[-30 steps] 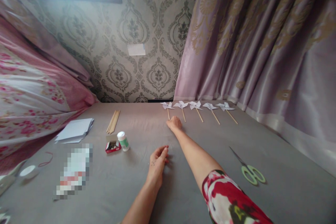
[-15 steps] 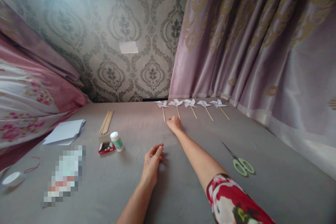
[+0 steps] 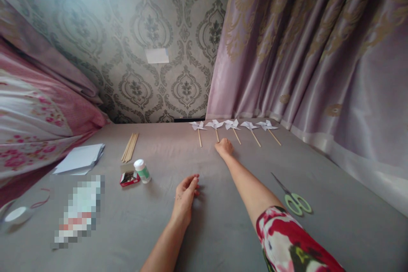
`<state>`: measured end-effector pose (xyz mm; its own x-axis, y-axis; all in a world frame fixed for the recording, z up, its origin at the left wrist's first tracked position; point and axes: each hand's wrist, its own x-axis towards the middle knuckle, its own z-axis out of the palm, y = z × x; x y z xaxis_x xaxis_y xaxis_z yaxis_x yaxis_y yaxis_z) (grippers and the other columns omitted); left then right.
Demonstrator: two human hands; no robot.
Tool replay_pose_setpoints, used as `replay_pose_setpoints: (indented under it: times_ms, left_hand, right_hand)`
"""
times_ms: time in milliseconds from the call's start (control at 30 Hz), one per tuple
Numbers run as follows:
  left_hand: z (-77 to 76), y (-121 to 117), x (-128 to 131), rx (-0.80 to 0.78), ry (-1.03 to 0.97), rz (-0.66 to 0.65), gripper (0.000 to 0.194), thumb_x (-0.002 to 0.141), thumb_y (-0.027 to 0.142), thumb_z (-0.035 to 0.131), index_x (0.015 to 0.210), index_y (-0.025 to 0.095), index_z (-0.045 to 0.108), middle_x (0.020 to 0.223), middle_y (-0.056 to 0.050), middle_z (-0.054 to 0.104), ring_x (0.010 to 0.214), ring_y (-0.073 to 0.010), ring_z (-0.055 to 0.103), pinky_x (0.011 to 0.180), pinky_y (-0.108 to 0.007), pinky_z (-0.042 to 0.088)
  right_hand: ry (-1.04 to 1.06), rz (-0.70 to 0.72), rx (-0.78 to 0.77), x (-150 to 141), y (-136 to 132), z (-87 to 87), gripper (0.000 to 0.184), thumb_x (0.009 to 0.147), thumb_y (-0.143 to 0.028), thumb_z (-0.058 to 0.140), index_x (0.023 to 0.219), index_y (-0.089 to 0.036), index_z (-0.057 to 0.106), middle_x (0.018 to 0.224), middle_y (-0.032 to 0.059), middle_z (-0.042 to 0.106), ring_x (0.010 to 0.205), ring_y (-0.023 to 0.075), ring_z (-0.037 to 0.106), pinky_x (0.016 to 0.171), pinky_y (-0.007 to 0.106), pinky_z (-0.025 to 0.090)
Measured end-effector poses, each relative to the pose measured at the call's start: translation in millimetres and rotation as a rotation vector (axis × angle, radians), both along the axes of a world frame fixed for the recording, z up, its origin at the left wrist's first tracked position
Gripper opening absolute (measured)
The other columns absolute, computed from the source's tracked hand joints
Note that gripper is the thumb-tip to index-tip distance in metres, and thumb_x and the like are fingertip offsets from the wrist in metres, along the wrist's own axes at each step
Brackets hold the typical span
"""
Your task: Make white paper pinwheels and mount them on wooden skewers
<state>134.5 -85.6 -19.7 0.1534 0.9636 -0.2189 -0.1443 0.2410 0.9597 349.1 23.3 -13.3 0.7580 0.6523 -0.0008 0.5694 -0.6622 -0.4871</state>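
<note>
Several white paper pinwheels on wooden sticks lie in a row at the far side of the grey surface. My right hand (image 3: 225,147) reaches to the second pinwheel (image 3: 214,124) from the left, its fingers closed around the lower end of the stick. The leftmost pinwheel (image 3: 198,126) and the middle pinwheel (image 3: 232,125) lie on either side of it. Nearer to me, my left hand (image 3: 185,193) rests on its side, fingers loosely bent, with nothing visible in it. Green-handled scissors (image 3: 296,203) lie right of my right forearm.
On the left are a bundle of wooden sticks (image 3: 130,148), a small red box (image 3: 129,178) of metal bits, a white bottle (image 3: 142,171) and a paper stack (image 3: 79,159). A white roll (image 3: 17,216) sits at the left edge. Curtains (image 3: 255,51) hang behind.
My right hand has shifted right, from between the first two pinwheel sticks to the second stick's end. My left hand stays in place. The pinwheels look still.
</note>
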Motion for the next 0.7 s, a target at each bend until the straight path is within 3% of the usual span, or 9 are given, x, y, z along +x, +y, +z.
replay_pose_setpoints:
  times_ms: [700]
  left_hand:
    - [1.6, -0.2, 0.2, -0.007, -0.021, -0.003, 0.048, 0.054, 0.047, 0.072, 0.087, 0.012, 0.072, 0.085, -0.01, 0.067, 0.067, -0.0134, 0.055, 0.054, -0.021, 0.041]
  right_hand:
    - [-0.02, 0.055, -0.022, 13.0, -16.5, -0.5, 0.027, 0.082, -0.027, 0.057, 0.101, -0.013, 0.069, 0.103, 0.0195, 0.069, 0.1, 0.0255, 0.065, 0.079, 0.03, 0.051]
